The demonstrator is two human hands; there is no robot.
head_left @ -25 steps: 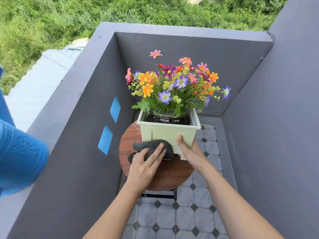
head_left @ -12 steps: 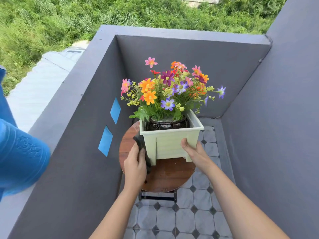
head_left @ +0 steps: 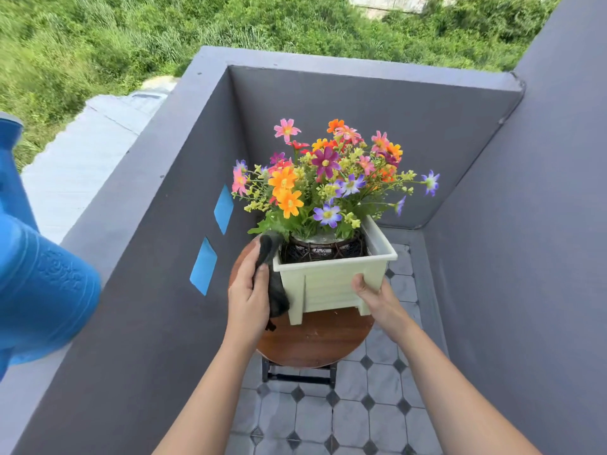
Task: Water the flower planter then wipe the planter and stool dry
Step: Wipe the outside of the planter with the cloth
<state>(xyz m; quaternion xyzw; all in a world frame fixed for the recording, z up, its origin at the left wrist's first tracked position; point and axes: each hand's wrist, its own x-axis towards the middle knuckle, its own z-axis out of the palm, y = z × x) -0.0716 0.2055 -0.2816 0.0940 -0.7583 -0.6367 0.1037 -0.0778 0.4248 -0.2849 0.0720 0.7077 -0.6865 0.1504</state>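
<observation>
**A:** Start at the fingers. What are they doing?

**B:** The left hand (head_left: pixel 248 292) has its fingers (head_left: pixel 259 274) laid flat and close together over a dark cloth (head_left: pixel 275 290), pressing it against the left wall of the pale green planter (head_left: pixel 331 284). The cloth runs from the planter's rim down past its foot, with a corner hanging just above the stool (head_left: pixel 312 336). The right hand (head_left: pixel 372 292) has its thumb on the front face near the right corner and its other fingers curled round the far side, out of sight, bracing the planter.

**B:** Moving outward, the planter sits on the round wooden stool, towards its back, and the flowers (head_left: pixel 325 178) stand upright in a dark woven inner pot. The stool stands on the tiled floor (head_left: pixel 315 418) in the corner of grey walls (head_left: pixel 361 126).

**A:** So which step is in hand?

**B:** Wiping, by the look of it. The blue watering can (head_left: pixel 36 284) rests apart on the ledge at the left, in neither hand, so the watering seems finished. The left side of the planter is being dried.

**A:** And next?

**B:** Probably the remaining faces and the rim, with the right hand holding the planter steady so it does not slide on the stool. After that the stool's surface needs the cloth, and the patch under the planter's feet would call for lifting or shifting it. Whether any water is left on the wood cannot be told from here.
</observation>
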